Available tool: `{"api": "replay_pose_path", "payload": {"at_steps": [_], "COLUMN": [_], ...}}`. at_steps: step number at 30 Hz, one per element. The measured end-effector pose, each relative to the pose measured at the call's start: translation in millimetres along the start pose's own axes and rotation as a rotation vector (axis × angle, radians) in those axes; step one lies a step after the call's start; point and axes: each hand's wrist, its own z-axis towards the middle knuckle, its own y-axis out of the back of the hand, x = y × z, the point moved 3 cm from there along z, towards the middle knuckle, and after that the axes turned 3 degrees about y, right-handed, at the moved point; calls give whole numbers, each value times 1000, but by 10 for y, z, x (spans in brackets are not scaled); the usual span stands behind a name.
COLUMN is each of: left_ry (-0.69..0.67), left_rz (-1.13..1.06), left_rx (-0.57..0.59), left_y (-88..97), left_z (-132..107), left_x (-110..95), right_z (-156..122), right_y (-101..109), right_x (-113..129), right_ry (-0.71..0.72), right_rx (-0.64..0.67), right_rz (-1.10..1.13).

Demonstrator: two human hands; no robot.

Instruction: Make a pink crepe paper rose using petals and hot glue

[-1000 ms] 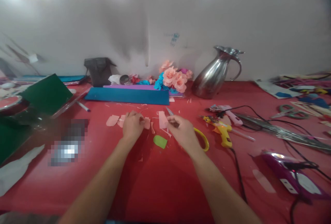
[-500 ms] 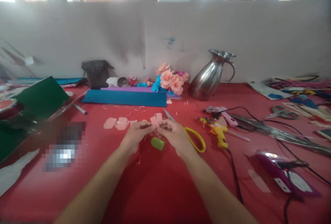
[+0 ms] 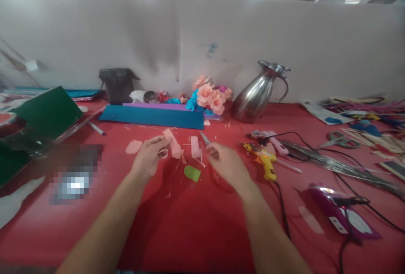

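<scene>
– what's the left hand (image 3: 148, 158) got?
– it's pinching a pink paper strip (image 3: 173, 144) that sticks up past its fingertips.
– and the right hand (image 3: 226, 165)?
– curled around the scissors (image 3: 205, 139), with a green scrap (image 3: 192, 173) between both hands.

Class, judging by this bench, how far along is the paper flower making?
Done: finished paper roses by the wall, cut petals on the red table. In hand: left hand pinches a pink strip; right hand covers the scissors handles. Left: petals unassembled, glue gun untouched.
</scene>
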Motion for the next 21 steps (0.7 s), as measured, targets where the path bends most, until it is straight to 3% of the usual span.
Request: {"api": "replay_pose_path", "payload": {"at_steps": [2, 4, 13, 17, 21], "left_ry": [13, 37, 127, 130, 87], "left_rz": [-58, -97, -159, -133, -255], "left_rx": [-17, -4, 71, 91, 48], "left_y": [66, 78, -65, -74, -80], "left_z": [29, 47, 13, -13, -36], "left_x": [-52, -64, 69, 70, 2], "right_z": [-17, -61, -224, -201, -222], "right_y": [129, 200, 196, 248, 240], "right_x": [-119, -218, -491, -305, 88], "right_ry": [-2, 0, -135, -95, -68], "right_rx": [44, 131, 69, -53, 45], "right_rz": [-231, -267, -22, 267, 579]}}
